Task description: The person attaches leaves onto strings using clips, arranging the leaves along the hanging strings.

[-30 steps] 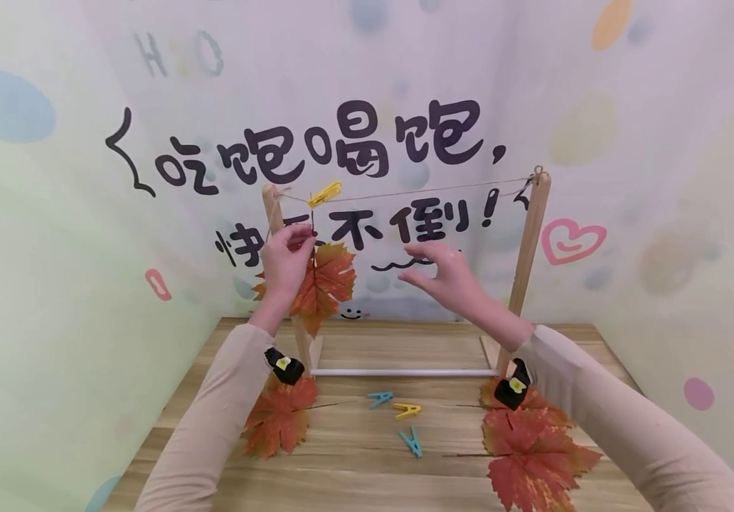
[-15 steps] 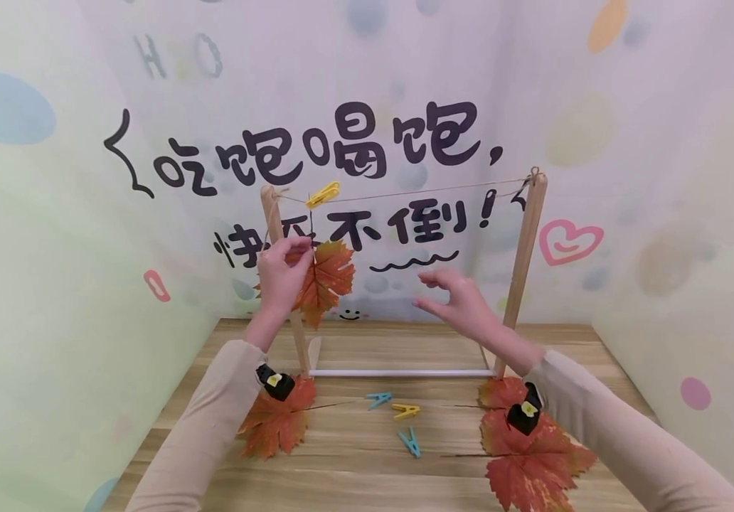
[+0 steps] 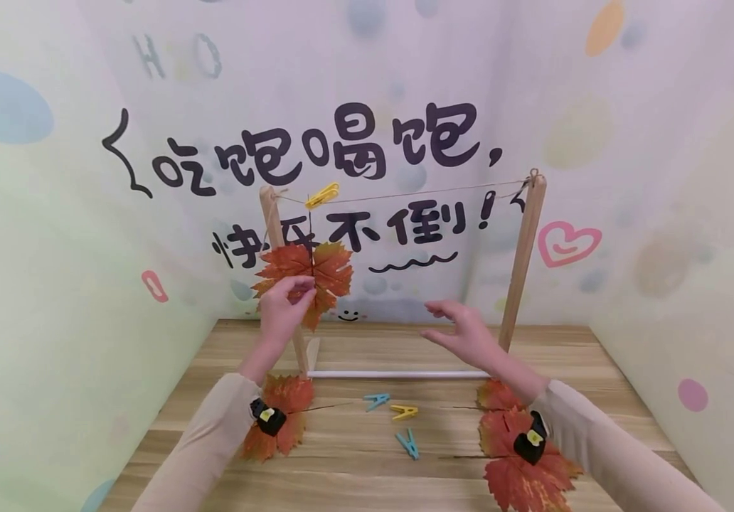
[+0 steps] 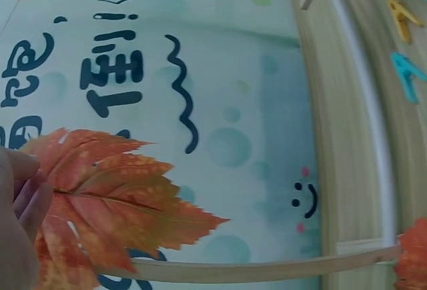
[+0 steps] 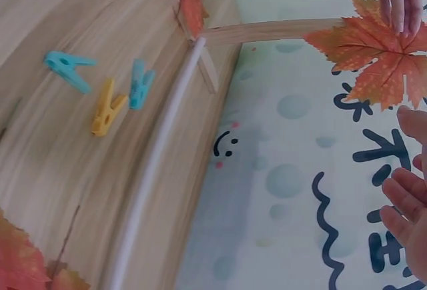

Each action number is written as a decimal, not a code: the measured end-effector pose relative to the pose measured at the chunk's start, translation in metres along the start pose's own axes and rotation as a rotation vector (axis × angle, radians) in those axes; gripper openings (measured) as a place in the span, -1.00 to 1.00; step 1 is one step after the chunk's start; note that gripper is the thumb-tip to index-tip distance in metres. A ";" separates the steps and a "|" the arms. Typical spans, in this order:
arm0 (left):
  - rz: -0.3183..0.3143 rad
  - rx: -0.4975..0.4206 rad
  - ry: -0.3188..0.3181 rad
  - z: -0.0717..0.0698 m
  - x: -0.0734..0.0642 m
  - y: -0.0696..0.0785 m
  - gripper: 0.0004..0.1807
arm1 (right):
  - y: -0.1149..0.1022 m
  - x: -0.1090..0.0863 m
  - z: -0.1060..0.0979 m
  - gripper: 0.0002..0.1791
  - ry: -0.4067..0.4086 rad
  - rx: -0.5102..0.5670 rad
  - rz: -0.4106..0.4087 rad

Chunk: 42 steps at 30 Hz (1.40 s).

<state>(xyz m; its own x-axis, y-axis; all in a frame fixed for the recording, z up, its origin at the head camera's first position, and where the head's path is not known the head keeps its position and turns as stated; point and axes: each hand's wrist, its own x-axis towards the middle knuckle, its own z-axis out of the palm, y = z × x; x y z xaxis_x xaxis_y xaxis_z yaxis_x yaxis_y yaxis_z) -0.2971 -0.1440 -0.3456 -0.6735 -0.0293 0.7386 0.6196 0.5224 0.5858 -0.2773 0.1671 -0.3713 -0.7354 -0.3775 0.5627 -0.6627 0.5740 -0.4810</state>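
An orange leaf point(image 3: 331, 267) hangs in front of me by its thin dark stem, high above the table point(image 3: 373, 483). A yellow clip point(image 3: 323, 195) holds the stem on a string point(image 3: 405, 193), close to the left post point(image 3: 269, 206). My left hand point(image 3: 284, 309) is right in front of the leaf, near its middle. Its fingers are loosely bent and look let go, but my own hand blocks the view, so I can't tell if the tips touch the leaf.

My right hand point(image 3: 469, 334) is up in the air near the right post point(image 3: 523, 263). Its thumb and fingers are spread apart with a gap, and it holds nothing.

The string goes across from one post to the other. Down low, a white rod point(image 3: 399, 374) runs between the posts, toward the table's back edge. In front of it, in the middle of the table, lie two blue clips point(image 3: 408, 444) and a second yellow one point(image 3: 404, 412) between them.

A red leaf point(image 3: 290, 395) lies toward the table's left edge, under my left wrist. More red leaves point(image 3: 511, 483) overlap toward the right edge, with their stems pointing to the middle.
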 end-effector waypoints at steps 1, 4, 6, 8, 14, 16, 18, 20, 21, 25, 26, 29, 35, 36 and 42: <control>-0.002 -0.002 -0.014 0.000 -0.004 -0.002 -0.85 | 0.002 -0.003 0.002 -0.52 -0.001 -0.004 -0.003; -0.021 0.012 -0.058 0.002 -0.016 -0.009 -0.83 | 0.008 -0.012 0.008 -0.52 -0.011 -0.002 -0.013; -0.039 0.011 -0.081 0.003 -0.023 -0.014 -0.82 | 0.011 -0.018 0.012 -0.51 -0.020 -0.001 -0.009; -0.058 0.013 -0.097 0.003 -0.030 -0.017 -0.81 | 0.013 -0.024 0.015 -0.51 -0.024 -0.002 0.004; -0.127 0.016 -0.150 0.008 -0.054 -0.025 -0.82 | 0.021 -0.041 0.033 -0.49 -0.078 0.048 0.032; -0.157 0.023 -0.200 0.012 -0.062 -0.028 -0.82 | 0.024 -0.048 0.039 -0.49 -0.118 0.085 0.037; -0.177 0.030 -0.250 0.016 -0.071 -0.032 -0.82 | 0.028 -0.057 0.046 -0.48 -0.158 0.106 0.046; -0.196 0.014 -0.293 0.019 -0.079 -0.035 -0.82 | 0.030 -0.067 0.051 -0.48 -0.194 0.136 0.062; -0.201 0.009 -0.306 0.020 -0.083 -0.037 -0.82 | 0.031 -0.071 0.053 -0.48 -0.204 0.142 0.066; -0.227 -0.011 -0.341 0.023 -0.097 -0.045 -0.82 | 0.035 -0.086 0.063 -0.49 -0.234 0.131 0.096; -0.236 -0.009 -0.349 0.024 -0.100 -0.048 -0.82 | 0.036 -0.089 0.065 -0.50 -0.237 0.129 0.102; -0.256 0.000 -0.377 0.025 -0.108 -0.054 -0.82 | 0.038 -0.096 0.072 -0.51 -0.248 0.139 0.122; -0.256 0.030 -0.387 0.031 -0.117 -0.066 -0.82 | 0.045 -0.100 0.085 -0.54 -0.243 0.171 0.121; -0.261 0.034 -0.389 0.032 -0.119 -0.068 -0.82 | 0.046 -0.101 0.087 -0.54 -0.242 0.173 0.122; -0.288 0.088 -0.426 0.037 -0.125 -0.076 -0.84 | 0.053 -0.099 0.104 -0.51 -0.255 0.223 0.160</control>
<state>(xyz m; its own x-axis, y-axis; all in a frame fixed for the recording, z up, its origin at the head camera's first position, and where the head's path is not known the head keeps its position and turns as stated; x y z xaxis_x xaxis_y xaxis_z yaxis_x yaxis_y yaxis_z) -0.2752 -0.1484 -0.4947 -0.9273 0.1575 0.3396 0.3613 0.6142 0.7016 -0.2544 0.1590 -0.5221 -0.8251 -0.4811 0.2963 -0.5304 0.4785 -0.6998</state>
